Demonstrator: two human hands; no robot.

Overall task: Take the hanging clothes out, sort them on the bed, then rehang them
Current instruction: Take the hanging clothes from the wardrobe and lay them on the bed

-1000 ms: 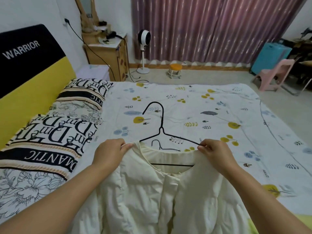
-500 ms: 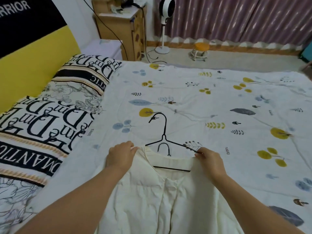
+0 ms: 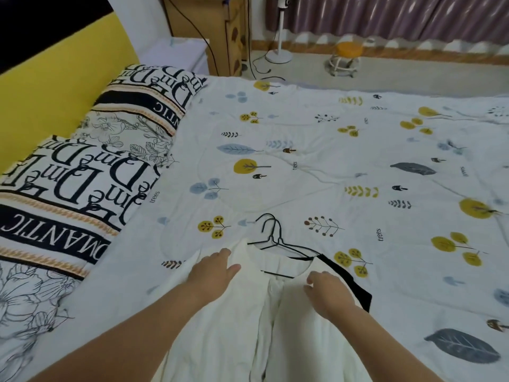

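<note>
Cream top [image 3: 239, 326] lies flat on the bed [image 3: 316, 161], near its front edge, neckline pointing away from the person. It sits on a black wire hanger [image 3: 278, 238]; two hooks show side by side above the collar, so a second hanger [image 3: 265, 220] lies with it. A black garment [image 3: 355, 288] peeks out from under the top's right shoulder, its edge running down toward the right.

Left hand [image 3: 212, 271] rests on the top's left shoulder, fingers straight and flat on the cloth, gripping nothing. Right hand [image 3: 327, 290] rests on the right shoulder just below the neckline, fingers bent at the tips; whether they pinch the cloth cannot be told. Both forearms reach in from the bottom edge.

The bedcover is white with yellow trees, blue leaves and small mushrooms. Two pillows [image 3: 82, 172] with black lettering and flower prints lie along the left side against a yellow headboard [image 3: 55, 78]. Beyond the bed stand a wooden cabinet [image 3: 209, 28] with a black cable [image 3: 192, 26] hanging in front of it, a white fan stand [image 3: 278, 48], and a small stool [image 3: 345, 55] with an orange seat. Purple curtains [image 3: 385, 15] hang along the far wall.
</note>
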